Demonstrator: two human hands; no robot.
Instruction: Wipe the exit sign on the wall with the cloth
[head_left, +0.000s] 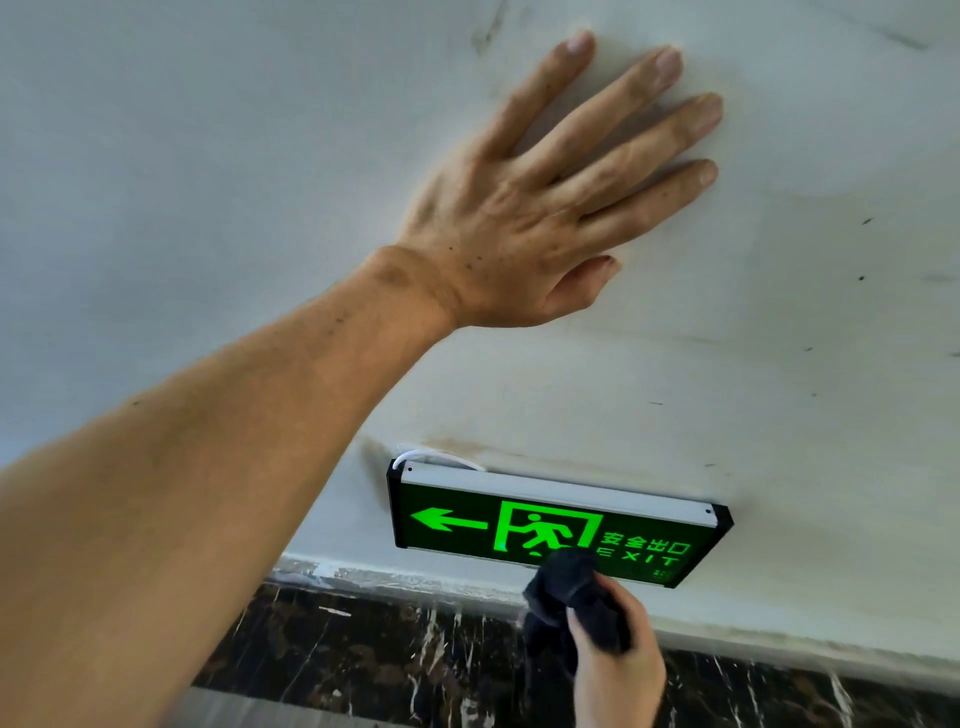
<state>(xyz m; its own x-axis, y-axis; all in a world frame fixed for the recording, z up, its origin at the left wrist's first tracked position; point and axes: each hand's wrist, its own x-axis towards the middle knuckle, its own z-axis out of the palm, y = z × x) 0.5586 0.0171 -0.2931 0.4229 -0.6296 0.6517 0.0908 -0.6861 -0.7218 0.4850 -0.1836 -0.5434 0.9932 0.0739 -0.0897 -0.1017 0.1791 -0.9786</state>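
Note:
The exit sign (467, 514) is a black box with a silver top rail, glowing green with an arrow, a running figure and the word EXIT. It hangs low on the white wall (208, 156), just above the skirting. My right hand (618, 660) is closed around a bunched dark cloth (566, 582), whose end presses against the sign's lower edge below the running figure. My left hand (540, 202) lies flat on the wall above the sign, fingers spread, holding nothing.
A dark marble skirting (363, 644) with white veins runs along the foot of the wall. A white cable (436, 457) loops out of the wall behind the sign's top left corner. The wall bears brownish stains and small dark marks.

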